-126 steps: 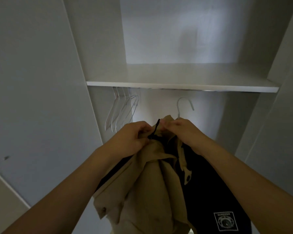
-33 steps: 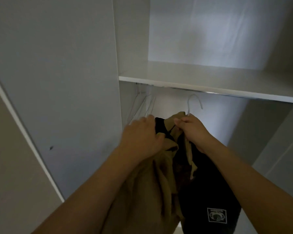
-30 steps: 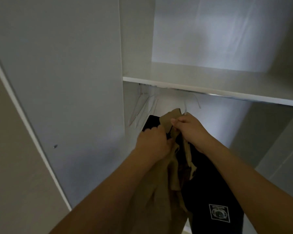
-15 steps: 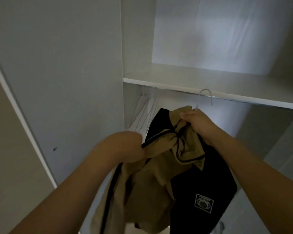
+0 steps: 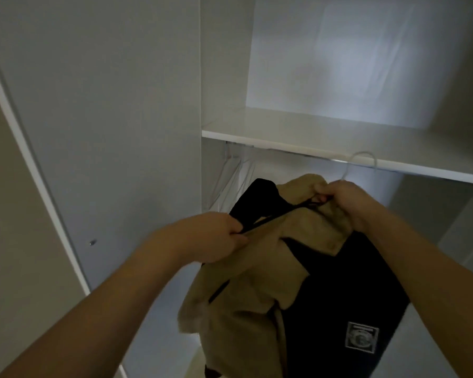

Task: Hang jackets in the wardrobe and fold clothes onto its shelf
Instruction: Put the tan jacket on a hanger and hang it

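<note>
From the head view, I hold the jacket (image 5: 298, 268) up in front of the wardrobe (image 5: 221, 77), just under the shelf (image 5: 339, 143). My right hand (image 5: 342, 197) is high, and its fingers (image 5: 321, 190) are curled tight round the collar, right where the hanger (image 5: 362, 159) comes out. I think I hold it there so the jacket stays on the hanger while I lift it. The white hook of the hanger pokes up close to the front edge of the shelf; I cannot tell if it is on the rail yet. My left hand (image 5: 216, 236) is lower and pinches the tan and black edge of the jacket, pulling it out to the side, I guess to make it sit flat. The jacket is black on one side with a small white patch (image 5: 362, 341). Inside the wardrobe, I see no clothes on the shelf. Below it, some spare hangers (image 5: 230, 181) hang at the left end.
</note>
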### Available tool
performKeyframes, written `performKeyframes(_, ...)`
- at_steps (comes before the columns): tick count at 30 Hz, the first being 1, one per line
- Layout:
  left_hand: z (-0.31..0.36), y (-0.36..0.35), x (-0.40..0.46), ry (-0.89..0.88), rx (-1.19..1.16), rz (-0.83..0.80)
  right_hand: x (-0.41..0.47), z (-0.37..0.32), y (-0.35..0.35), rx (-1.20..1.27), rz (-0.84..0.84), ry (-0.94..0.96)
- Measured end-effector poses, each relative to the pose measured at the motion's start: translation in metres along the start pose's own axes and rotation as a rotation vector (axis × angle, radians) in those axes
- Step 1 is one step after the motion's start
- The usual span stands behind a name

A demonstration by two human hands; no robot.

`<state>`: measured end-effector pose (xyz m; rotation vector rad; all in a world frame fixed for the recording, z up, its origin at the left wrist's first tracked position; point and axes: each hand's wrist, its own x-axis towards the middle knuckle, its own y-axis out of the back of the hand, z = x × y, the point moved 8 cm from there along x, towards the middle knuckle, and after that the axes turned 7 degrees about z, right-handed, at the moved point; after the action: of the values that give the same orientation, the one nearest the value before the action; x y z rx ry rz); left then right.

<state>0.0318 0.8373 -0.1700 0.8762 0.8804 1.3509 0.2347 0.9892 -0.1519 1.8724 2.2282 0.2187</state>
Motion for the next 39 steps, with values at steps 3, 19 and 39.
performKeyframes(3,-0.009,-0.001,-0.006,0.038,0.17,-0.028,-0.004,-0.007,0.0,0.222,-0.104,-0.092)
performKeyframes(19,0.005,-0.036,0.032,-0.035,-0.102,0.311,-0.023,-0.009,-0.024,0.334,-0.145,-0.082)
performKeyframes(39,0.069,-0.043,0.147,-0.256,-0.087,0.111,-0.023,-0.008,0.023,-0.116,-0.079,0.57)
